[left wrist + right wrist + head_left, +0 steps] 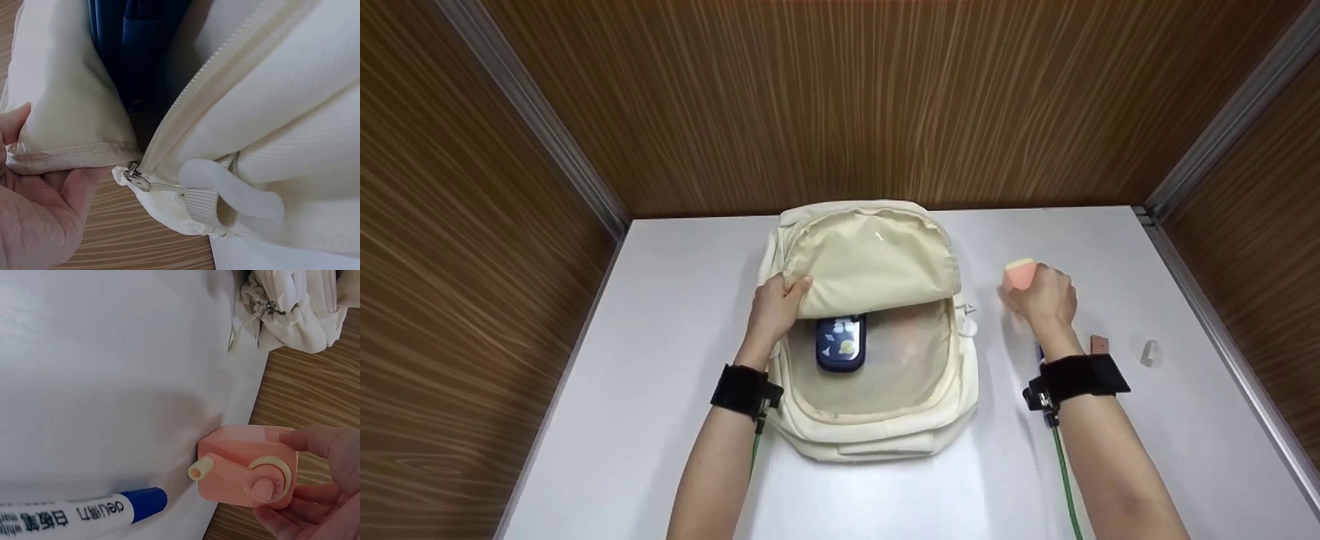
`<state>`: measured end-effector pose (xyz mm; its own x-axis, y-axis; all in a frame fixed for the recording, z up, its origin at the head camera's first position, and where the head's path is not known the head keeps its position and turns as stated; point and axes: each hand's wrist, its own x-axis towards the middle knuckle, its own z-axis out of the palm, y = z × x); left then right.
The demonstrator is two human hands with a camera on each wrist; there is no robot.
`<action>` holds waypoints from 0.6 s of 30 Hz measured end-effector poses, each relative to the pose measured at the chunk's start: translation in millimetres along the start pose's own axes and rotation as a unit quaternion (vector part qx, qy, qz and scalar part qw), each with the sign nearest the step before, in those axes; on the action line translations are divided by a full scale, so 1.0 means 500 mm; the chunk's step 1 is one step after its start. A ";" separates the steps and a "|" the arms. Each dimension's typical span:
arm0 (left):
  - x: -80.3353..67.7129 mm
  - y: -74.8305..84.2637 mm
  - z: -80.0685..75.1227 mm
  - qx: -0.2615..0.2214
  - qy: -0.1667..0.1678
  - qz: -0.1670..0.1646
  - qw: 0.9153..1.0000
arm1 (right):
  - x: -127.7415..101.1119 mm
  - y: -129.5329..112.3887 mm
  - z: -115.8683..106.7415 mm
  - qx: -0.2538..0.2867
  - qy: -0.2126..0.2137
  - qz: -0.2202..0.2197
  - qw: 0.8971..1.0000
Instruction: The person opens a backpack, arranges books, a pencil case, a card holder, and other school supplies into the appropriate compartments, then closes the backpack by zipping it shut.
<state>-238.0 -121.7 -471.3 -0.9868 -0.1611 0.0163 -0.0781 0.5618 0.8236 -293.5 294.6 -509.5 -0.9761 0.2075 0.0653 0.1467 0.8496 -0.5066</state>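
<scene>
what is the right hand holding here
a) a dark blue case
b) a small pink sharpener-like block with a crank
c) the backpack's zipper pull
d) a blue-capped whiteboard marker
b: the right hand curls its fingers round the small pink block, lifted off the white table, while the marker lies untouched on the table and the dark blue case sits inside the cream backpack, whose flap the left hand holds up.

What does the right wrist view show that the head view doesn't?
Only the right wrist view: the whiteboard marker lying on the table, and the crank side of the pink sharpener.
Only the head view: the left hand holding the backpack flap up, the blue case inside, and two small items by the right wrist.
Both: the right hand holding the sharpener beside the backpack.
</scene>
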 end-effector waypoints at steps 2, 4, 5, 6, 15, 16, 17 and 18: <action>0.002 0.000 0.001 0.001 0.001 0.001 1.000 | -0.004 -0.009 0.000 -0.002 0.009 -0.013 1.000; 0.004 -0.001 0.002 0.006 0.004 0.006 1.000 | -0.010 -0.020 -0.005 0.008 0.018 -0.029 0.999; 0.004 -0.002 0.002 0.009 0.006 0.009 1.000 | -0.015 -0.027 -0.008 0.014 0.026 -0.040 0.999; 0.004 -0.001 0.001 0.014 0.008 0.012 1.000 | -0.020 -0.034 -0.011 0.020 0.034 -0.050 0.998; 0.002 0.007 -0.006 0.030 0.022 0.020 0.999 | -0.092 -0.109 -0.065 0.099 0.129 -0.128 0.978; 0.002 0.008 -0.007 0.031 0.025 0.021 0.999 | -0.101 -0.118 -0.073 0.108 0.141 -0.136 0.975; 0.002 0.010 -0.007 0.033 0.028 0.022 0.999 | -0.109 -0.127 -0.082 0.116 0.153 -0.146 0.970; 0.001 0.011 -0.008 0.035 0.031 0.023 0.999 | -0.117 -0.136 -0.091 0.123 0.164 -0.160 0.966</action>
<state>-238.4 -122.2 -464.4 -0.9789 -0.1836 0.0896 -0.0458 0.6247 0.7795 -238.9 246.6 -439.9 -0.8562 0.1305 0.4999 -0.2356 0.7625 -0.6025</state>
